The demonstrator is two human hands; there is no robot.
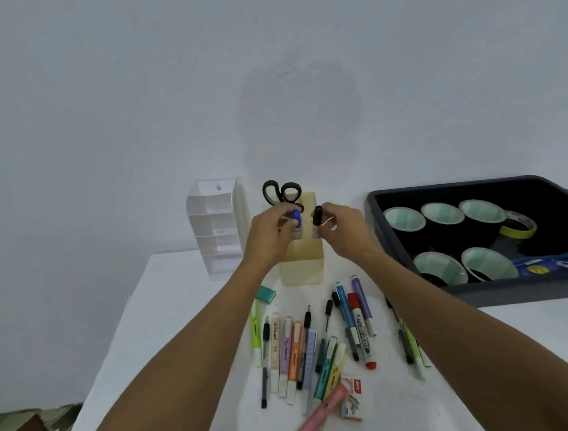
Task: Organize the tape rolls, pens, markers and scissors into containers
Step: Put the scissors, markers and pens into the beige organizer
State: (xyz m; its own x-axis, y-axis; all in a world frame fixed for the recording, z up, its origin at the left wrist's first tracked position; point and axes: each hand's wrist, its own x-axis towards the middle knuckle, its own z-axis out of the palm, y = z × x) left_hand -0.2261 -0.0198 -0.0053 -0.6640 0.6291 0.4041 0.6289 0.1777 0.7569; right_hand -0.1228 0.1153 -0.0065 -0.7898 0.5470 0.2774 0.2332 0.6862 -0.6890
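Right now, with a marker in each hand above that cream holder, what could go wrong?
Dropped together, the blue-capped marker in the left hand and the black-capped marker in the right hand may jam against each other or the black-handled scissors standing in the cream square holder. Forearms could scatter the loose pens and highlighters beneath.

Two markers are held: a blue-capped marker [297, 219] in the left hand [270, 233], a black-capped marker [318, 216] in the right hand [341, 231]. Beyond the hands stand one pair of scissors [282, 193] and two containers, a rack [213, 221] and a holder [302, 271]. Right of the right hand is a third, a bin [486, 296] with six tape rolls [442, 214]. Nearer than the hands, roughly twenty loose pens [296, 347] overlap.
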